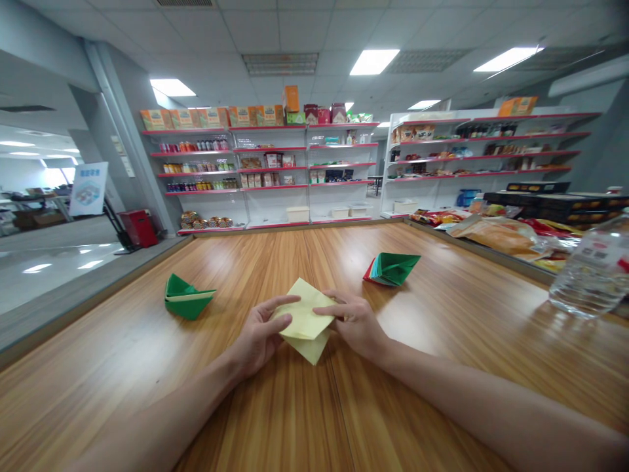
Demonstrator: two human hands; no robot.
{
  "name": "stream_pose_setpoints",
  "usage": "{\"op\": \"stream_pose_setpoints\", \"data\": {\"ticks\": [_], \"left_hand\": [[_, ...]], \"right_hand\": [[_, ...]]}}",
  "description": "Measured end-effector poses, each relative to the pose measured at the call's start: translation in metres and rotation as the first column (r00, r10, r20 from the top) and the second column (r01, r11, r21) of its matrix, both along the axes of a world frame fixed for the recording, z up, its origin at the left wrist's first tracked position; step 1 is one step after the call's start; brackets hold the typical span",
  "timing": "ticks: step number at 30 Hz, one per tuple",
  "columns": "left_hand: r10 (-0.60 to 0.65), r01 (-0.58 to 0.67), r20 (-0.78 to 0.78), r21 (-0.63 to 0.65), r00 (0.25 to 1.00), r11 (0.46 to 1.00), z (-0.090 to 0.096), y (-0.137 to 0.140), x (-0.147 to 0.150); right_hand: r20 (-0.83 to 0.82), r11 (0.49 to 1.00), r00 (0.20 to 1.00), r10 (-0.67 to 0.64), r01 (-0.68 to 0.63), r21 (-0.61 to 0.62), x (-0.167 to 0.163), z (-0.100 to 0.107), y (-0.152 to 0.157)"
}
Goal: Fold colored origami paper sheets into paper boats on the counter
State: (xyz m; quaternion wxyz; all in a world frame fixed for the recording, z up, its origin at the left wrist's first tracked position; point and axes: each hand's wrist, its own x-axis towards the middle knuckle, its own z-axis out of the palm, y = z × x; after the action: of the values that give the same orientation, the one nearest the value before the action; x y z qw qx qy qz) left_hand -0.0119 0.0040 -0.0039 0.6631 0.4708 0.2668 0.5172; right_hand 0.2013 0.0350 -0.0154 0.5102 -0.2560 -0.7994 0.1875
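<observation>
A pale yellow sheet of folded paper (305, 314) is held between both hands over the wooden table, its corners pointing away from and toward me. My left hand (263, 331) grips its left side, thumb on top and some fingers hidden behind. On the right side, my right hand (354, 322) pinches the paper with a finger laid over its face. A lower flap hangs below the upper layer. To the left lies a green folded paper piece (189, 298) with a pale strip in it. Beyond my right hand sits a nested stack of folded papers (392, 269), green, blue, white and red.
The wooden table (236, 419) has a raised dark edge. At the right stand a clear plastic bottle (592, 272), packaged snacks (496, 233) and dark boxes (555, 204). Stocked store shelves (272, 147) line the back. A red box (138, 227) is on the floor at left.
</observation>
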Motion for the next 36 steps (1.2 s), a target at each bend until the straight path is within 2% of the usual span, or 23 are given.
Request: {"op": "stream_pose_setpoints", "data": {"ticks": [2, 5, 7, 9, 13, 18, 20, 22, 24, 26, 30, 33, 36], "left_hand": [[0.051, -0.036, -0.158, 0.093, 0.986, 0.995, 0.000, 0.000, 0.003], [0.238, -0.166, -0.356, 0.222, 0.904, 0.961, -0.003, 0.003, 0.004], [0.312, -0.240, -0.359, 0.233, 0.880, 0.942, -0.004, 0.006, 0.003], [0.331, -0.272, -0.326, 0.216, 0.886, 0.938, -0.004, 0.007, 0.003], [0.351, -0.303, -0.294, 0.197, 0.889, 0.933, -0.003, 0.006, 0.003], [0.429, -0.374, -0.315, 0.222, 0.847, 0.900, 0.001, 0.001, 0.006], [0.473, -0.404, -0.348, 0.254, 0.809, 0.879, 0.004, -0.001, 0.007], [0.499, -0.416, -0.371, 0.284, 0.783, 0.864, 0.007, -0.003, 0.008], [0.482, -0.399, -0.365, 0.282, 0.796, 0.872, 0.007, -0.005, 0.008], [0.423, -0.358, -0.337, 0.240, 0.841, 0.902, 0.006, -0.006, 0.008], [0.275, -0.263, -0.224, 0.084, 0.935, 0.961, 0.004, -0.004, 0.010], [0.205, -0.204, -0.118, 0.019, 0.972, 0.979, 0.003, 0.000, 0.011], [0.098, -0.099, -0.178, 0.004, 0.979, 0.995, 0.000, 0.003, 0.009]], "right_hand": [[-0.065, 0.996, 0.998, -0.016, 0.010, -0.092, 0.000, 0.000, 0.000], [-0.131, 0.971, 0.991, 0.021, -0.051, -0.231, -0.002, 0.000, 0.001], [-0.202, 0.933, 0.978, 0.061, -0.127, -0.336, -0.003, 0.000, 0.002], [-0.282, 0.880, 0.954, 0.099, -0.216, -0.422, -0.004, 0.003, 0.002], [-0.379, 0.790, 0.911, 0.163, -0.351, -0.503, -0.006, 0.008, 0.001], [-0.458, 0.589, 0.886, 0.065, -0.405, -0.699, -0.010, 0.003, -0.003], [-0.471, 0.544, 0.882, 0.016, -0.403, -0.736, -0.012, 0.001, -0.005], [-0.489, 0.531, 0.872, -0.012, -0.409, -0.742, -0.014, 0.000, -0.005], [-0.506, 0.531, 0.862, -0.019, -0.420, -0.736, -0.014, 0.001, -0.006], [-0.504, 0.564, 0.863, -0.023, -0.405, -0.720, -0.012, 0.003, -0.005], [-0.374, 0.708, 0.924, -0.078, -0.212, -0.674, -0.006, 0.008, -0.004], [-0.206, 0.819, 0.974, -0.098, -0.039, -0.573, -0.004, 0.013, -0.008], [-0.063, 0.865, 0.997, -0.049, 0.010, -0.501, -0.008, 0.015, -0.016]]}}
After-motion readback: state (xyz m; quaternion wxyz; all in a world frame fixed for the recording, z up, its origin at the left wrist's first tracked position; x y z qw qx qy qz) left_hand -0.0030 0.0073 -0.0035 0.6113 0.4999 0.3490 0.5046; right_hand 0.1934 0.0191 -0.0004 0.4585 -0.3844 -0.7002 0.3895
